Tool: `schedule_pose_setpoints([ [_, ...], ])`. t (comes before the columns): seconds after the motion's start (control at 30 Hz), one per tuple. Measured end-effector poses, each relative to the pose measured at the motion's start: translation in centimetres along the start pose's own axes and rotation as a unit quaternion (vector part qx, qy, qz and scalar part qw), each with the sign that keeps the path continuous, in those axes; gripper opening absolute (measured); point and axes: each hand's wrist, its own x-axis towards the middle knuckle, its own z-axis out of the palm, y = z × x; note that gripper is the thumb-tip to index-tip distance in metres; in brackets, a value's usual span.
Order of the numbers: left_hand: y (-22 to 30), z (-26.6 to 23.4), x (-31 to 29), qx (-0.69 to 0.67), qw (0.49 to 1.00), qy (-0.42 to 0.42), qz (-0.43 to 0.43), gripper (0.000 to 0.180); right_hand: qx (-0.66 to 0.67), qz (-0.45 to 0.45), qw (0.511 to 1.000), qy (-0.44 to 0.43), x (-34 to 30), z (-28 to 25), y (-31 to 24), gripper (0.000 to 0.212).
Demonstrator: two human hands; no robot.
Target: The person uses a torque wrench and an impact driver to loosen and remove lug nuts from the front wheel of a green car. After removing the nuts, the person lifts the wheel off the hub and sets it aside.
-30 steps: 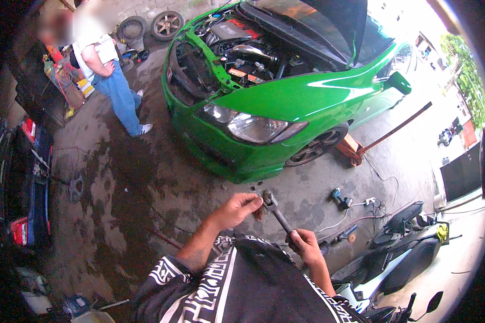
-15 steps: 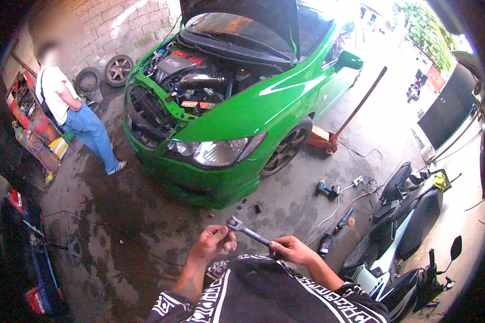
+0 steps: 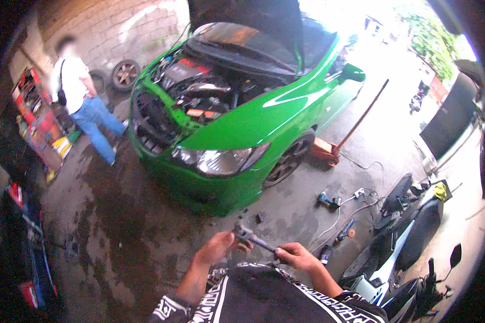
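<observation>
In front of my chest I hold a grey metal wrench (image 3: 262,243) level, its wider head toward the left. My right hand (image 3: 298,257) is closed round the handle's end, thumb on top. My left hand (image 3: 219,247) is at the head, thumb against it and fingers curled beneath; part of the grip is blurred. Beyond my hands stands a green car (image 3: 237,129) with its hood (image 3: 248,19) up. Its engine bay (image 3: 199,89) is exposed, and the nearest headlight (image 3: 221,160) faces me.
An orange floor jack (image 3: 324,152) with a long handle is beside the front wheel (image 3: 289,161). A cordless power tool (image 3: 328,200), cables and a grinder (image 3: 345,230) lie on the floor at right. Motorcycles (image 3: 399,242) stand further right. Another person (image 3: 86,102) is at left near loose wheels (image 3: 125,74).
My left hand has closed in on the wrench's head, where its fingers were apart before. The other person has turned and stepped. My view has shifted slightly, moving the car rightward and down.
</observation>
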Motion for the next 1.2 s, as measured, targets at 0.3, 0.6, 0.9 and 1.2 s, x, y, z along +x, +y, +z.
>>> schedule_pose_setpoints([
  [0.3,2.9,1.6,-0.1,0.156,0.976,0.105,0.113,0.036,-0.042,-0.014,0.999,0.008,0.6,0.1,0.8,0.046],
  [0.6,3.6,2.9,1.0,0.253,0.946,0.182,0.087,0.031,-0.087,-0.015,0.994,0.069,1.3,1.0,1.7,0.051],
  [0.9,3.7,2.8,1.2,0.278,0.925,0.234,0.113,0.024,-0.052,-0.006,0.997,0.056,1.0,0.7,1.6,0.049],
  [1.2,3.6,2.5,0.8,0.266,0.921,0.257,0.121,0.018,-0.04,-0.017,0.997,0.069,0.8,0.7,1.4,0.047],
])
